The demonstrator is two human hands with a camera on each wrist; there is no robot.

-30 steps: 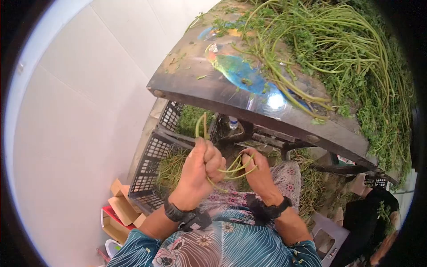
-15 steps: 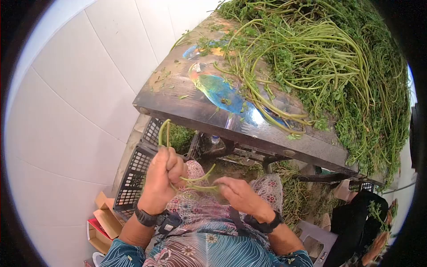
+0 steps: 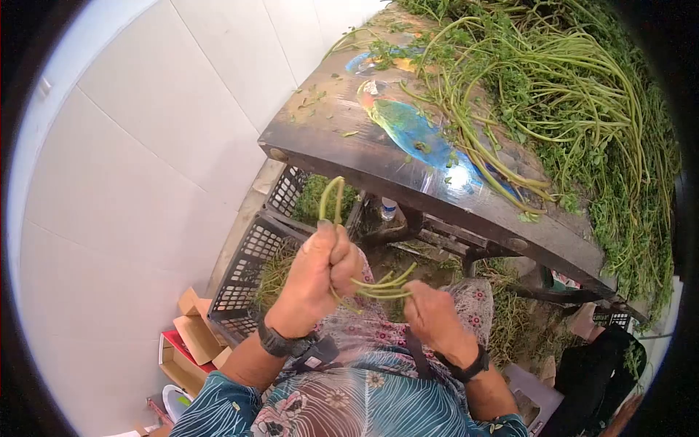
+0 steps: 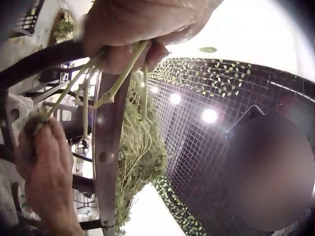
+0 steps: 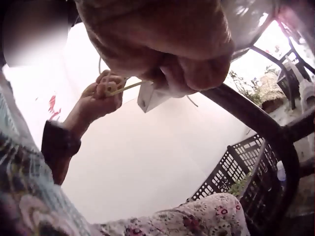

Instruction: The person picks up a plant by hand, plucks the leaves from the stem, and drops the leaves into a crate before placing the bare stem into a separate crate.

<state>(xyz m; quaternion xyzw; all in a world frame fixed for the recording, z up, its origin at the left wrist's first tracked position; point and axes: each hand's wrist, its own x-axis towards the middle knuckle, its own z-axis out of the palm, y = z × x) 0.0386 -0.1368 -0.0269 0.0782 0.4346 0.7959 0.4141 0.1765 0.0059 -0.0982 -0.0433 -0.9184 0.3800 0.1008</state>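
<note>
My left hand (image 3: 313,277) grips a few long green stems (image 3: 386,288), its fingers curled around them. A bent loop of stem (image 3: 332,197) sticks up above the fist, and loose ends reach out to the right. My right hand (image 3: 440,324) pinches one stem at its fingertips, lower and to the right, over the lap. In the left wrist view a stem (image 4: 69,93) runs from the left fist down to the right hand (image 4: 47,167). The right wrist view has a stem (image 5: 129,87) stretching between the two hands.
A dark table (image 3: 408,191) stands ahead, heaped with leafy stems (image 3: 561,95) on its right. Black plastic crates (image 3: 244,269) holding greens sit below left. Opened cardboard boxes (image 3: 196,331) lie beside the wall. More stems cover the floor at right, near another person (image 3: 597,364).
The left hand keeps its grip on the stems. My right hand moved down and left, then back right, and now pinches a stem farther from the left fist. The head view swung and returned.
</note>
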